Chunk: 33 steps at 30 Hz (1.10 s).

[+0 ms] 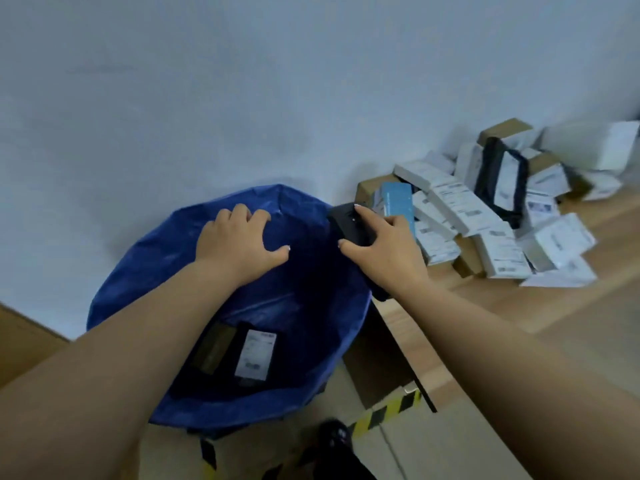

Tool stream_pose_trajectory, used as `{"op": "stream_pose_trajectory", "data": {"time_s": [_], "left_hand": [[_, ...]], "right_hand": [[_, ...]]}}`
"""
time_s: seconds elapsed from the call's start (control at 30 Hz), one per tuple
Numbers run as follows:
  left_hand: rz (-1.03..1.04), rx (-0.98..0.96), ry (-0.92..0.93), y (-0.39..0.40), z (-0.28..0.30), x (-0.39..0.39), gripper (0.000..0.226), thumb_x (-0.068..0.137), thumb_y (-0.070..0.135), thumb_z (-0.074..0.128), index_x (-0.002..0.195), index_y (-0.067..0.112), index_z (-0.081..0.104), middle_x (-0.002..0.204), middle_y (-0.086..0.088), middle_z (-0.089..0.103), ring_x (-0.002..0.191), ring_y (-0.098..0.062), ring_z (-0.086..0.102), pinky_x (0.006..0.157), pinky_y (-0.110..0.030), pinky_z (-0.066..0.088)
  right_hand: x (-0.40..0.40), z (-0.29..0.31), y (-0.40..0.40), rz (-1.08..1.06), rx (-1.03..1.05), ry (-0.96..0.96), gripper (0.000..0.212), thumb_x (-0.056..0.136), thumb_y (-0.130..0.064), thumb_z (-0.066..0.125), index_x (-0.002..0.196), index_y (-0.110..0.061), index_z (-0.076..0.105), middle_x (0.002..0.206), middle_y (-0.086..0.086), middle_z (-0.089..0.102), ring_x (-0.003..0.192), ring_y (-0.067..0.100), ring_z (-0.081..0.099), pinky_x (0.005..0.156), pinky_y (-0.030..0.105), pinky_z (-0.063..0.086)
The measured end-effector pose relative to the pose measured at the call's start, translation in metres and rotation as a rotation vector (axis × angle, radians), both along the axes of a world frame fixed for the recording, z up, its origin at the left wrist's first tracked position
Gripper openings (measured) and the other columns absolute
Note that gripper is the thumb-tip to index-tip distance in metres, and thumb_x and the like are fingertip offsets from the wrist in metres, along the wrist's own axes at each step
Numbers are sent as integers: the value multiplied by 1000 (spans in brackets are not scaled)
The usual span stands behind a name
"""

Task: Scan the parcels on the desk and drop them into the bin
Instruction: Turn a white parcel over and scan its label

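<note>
A blue bag-lined bin (131, 282) stands against the wall, left of the desk. Two dark parcels lie at its bottom, one with a white label (254, 355) and one with a brownish face (213, 348). My left hand (239, 244) hovers over the bin's mouth, fingers loosely curled and holding nothing. My right hand (384, 251) grips a black handheld scanner (346, 220) at the bin's right rim. A heap of white and brown parcels (485, 220) covers the wooden desk (519, 313), with a black bagged parcel (502, 178) leaning in it.
A light blue box (398, 202) lies at the heap's near left end. Below the desk, yellow-black hazard tape (388, 414) marks the floor. A dark shoe (336, 441) shows at the bottom edge. A cardboard surface (20, 344) sits at far left.
</note>
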<state>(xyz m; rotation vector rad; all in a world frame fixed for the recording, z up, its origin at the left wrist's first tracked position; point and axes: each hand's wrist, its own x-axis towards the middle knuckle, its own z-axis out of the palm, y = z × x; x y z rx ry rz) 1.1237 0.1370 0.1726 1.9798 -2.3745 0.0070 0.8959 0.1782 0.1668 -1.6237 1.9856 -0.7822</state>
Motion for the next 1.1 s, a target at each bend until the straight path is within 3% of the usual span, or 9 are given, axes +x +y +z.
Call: {"op": "stream_pose_trajectory", "data": {"time_s": [0.13, 0.33, 0.57, 0.83, 1.1], "left_hand": [[-151, -33, 9, 9, 20, -59, 75, 85, 72, 46, 145, 27, 39, 138, -6, 45, 123, -29, 44, 95, -41, 41], [-381, -72, 49, 23, 53, -173, 74, 85, 68, 47, 148, 32, 32, 137, -6, 44, 124, -29, 42, 98, -41, 39], [-578, -131, 40, 50, 69, -336, 76, 86, 70, 45, 151, 33, 28, 142, -4, 41, 129, -27, 38, 99, -39, 37], [-691, -130, 108, 100, 58, -539, 74, 86, 71, 43, 150, 35, 29, 143, -3, 41, 129, -27, 39, 99, -39, 39], [-748, -104, 82, 113, 44, -688, 74, 85, 71, 44, 147, 32, 33, 138, -5, 43, 125, -28, 40, 98, -41, 42]], "right_hand": [[-48, 28, 40, -112, -33, 25, 70, 82, -54, 67, 147, -47, 41, 129, -4, 40, 108, 16, 56, 96, 36, 50], [-151, 53, 97, -302, -59, 76, 71, 83, -51, 65, 148, -48, 38, 131, -3, 38, 102, 19, 58, 85, 38, 55], [-291, 65, 166, -486, -134, 105, 70, 83, -52, 65, 148, -49, 38, 131, -7, 37, 82, 4, 51, 58, 18, 40], [-464, 72, 236, -569, -120, 170, 71, 84, -49, 67, 149, -46, 38, 130, -4, 38, 99, 13, 49, 81, 28, 48], [-610, 60, 252, -661, -114, 153, 70, 83, -49, 69, 147, -44, 42, 130, -4, 40, 110, 18, 55, 86, 28, 47]]}}
